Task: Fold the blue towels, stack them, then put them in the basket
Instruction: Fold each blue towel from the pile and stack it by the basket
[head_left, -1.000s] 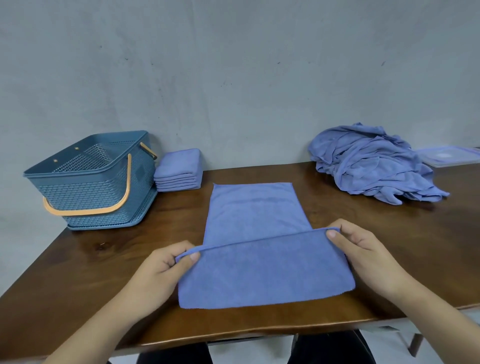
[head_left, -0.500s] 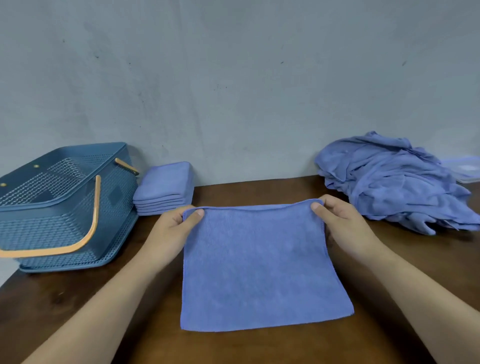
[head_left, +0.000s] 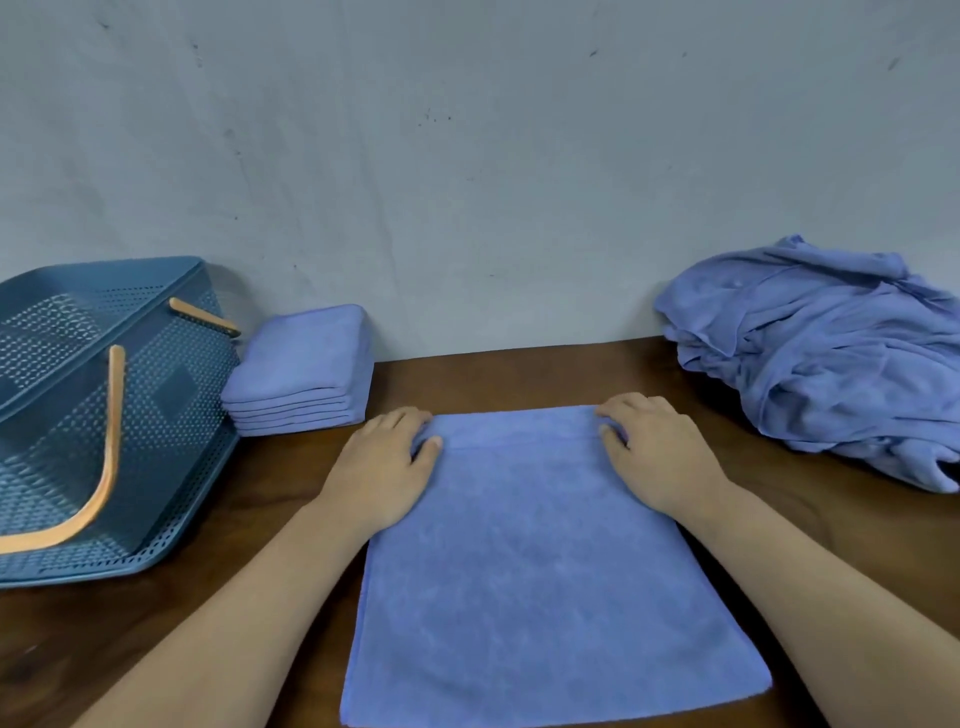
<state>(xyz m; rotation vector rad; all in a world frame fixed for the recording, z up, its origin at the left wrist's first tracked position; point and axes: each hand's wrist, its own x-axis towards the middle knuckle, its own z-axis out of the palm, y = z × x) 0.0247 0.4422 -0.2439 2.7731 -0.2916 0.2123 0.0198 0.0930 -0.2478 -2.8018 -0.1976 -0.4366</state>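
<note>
The towel (head_left: 550, 566) lies flat on the worktop (head_left: 519, 374), centred at its near edge and doubled once, with the fold line toward the person. The left hand (head_left: 387, 467) rests on the towel's far left corner and the right hand (head_left: 657, 452) on its far right corner. Both hands lie open and flat, fingers spread, pressing the cloth down and not pinching it; whether a fingertip is tucked under the far hem cannot be told from this view.

The step in hand appears to be seating the first fold. To do it well, align the upper hem with the lower hem along the far side, since a narrow strip of the lower layer shows beyond the upper one. Sweep both palms outward to expel air and flatten creases before starting the next fold.

The stack of folded towels (head_left: 306, 374) stands at the far left of the worktop, just beside the basket (head_left: 104, 415), which sits at the left edge. The pile of unfolded towels (head_left: 831, 353) lies at the far right corner, so much work remains.
</note>
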